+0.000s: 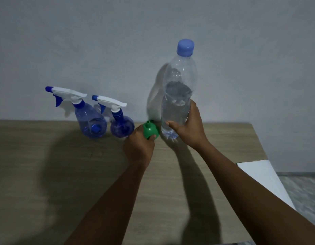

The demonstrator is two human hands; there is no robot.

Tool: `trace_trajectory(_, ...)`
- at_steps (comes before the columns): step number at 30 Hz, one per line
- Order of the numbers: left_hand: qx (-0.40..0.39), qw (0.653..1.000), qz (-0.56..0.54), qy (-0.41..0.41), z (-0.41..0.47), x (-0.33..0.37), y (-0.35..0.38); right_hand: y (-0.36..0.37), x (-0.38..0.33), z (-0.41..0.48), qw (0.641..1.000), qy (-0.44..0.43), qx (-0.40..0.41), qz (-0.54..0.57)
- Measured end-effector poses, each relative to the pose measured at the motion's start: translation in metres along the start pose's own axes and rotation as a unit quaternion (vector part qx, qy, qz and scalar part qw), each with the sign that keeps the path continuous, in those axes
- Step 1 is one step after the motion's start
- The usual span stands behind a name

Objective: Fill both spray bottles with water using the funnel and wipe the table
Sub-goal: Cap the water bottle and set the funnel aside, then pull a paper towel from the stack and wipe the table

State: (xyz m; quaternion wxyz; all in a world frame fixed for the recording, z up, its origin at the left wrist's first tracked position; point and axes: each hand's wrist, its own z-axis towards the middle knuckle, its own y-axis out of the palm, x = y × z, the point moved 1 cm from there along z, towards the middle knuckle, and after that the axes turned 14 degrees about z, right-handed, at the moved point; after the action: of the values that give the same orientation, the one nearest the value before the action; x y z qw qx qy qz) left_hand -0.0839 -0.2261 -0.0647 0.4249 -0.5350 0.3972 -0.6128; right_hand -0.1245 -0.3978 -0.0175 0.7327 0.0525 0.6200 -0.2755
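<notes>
While the left grip [139, 147] pinches the green funnel [150, 132], which sits spout-up on the counter [47, 174] just beside the water bottle [177, 96], the right grip [188, 128] wraps that bottle's lower body. Partly filled and blue-capped, the bottle looks bottom-heavy and thin-walled, so a hold low on its body suits it. The funnel seems light and rigid. The left spray bottle [90, 121] and the right spray bottle [121, 127] stand by the wall, trigger heads on. They look light and tippy, best taken at the neck. No label or writing is readable.
</notes>
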Motion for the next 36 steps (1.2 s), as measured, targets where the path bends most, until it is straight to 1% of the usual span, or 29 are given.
trace_trajectory(5,0.008,1.0,0.0,0.009,-0.003,-0.002,-0.006,-0.001,0.0,-0.007,0.998,0.04,-0.005,0.047)
trace_trajectory(10,0.04,0.998,0.0,0.042,-0.026,-0.007,-0.021,-0.008,0.013,-0.041,0.995,0.1,-0.003,-0.003)
trace_trajectory(13,0.033,0.996,0.03,0.073,-0.05,-0.012,-0.023,-0.023,0.014,-0.073,0.993,0.117,0.014,-0.02)
trace_trajectory(16,0.0,0.993,0.039,0.112,-0.082,-0.008,-0.021,-0.052,0.01,-0.112,0.992,0.101,0.048,-0.052)
trace_trajectory(19,-0.067,0.984,0.046,0.16,-0.123,0.007,-0.019,-0.086,0.007,-0.156,0.987,0.105,0.087,-0.082)
trace_trajectory(23,-0.135,0.957,0.032,0.257,-0.174,0.043,-0.012,-0.135,0.016,-0.214,0.968,0.159,0.149,-0.121)
trace_trajectory(27,-0.185,0.927,0.021,0.326,-0.209,0.091,-0.003,-0.177,0.023,-0.26,0.948,0.186,0.215,-0.145)
trace_trajectory(32,-0.205,0.899,0.024,0.387,-0.245,0.14,0.006,-0.222,0.032,-0.291,0.924,0.243,0.24,-0.172)
trace_trajectory(36,-0.222,0.886,0.042,0.405,-0.261,0.16,0.015,-0.242,0.043,-0.3,0.916,0.282,0.225,-0.175)
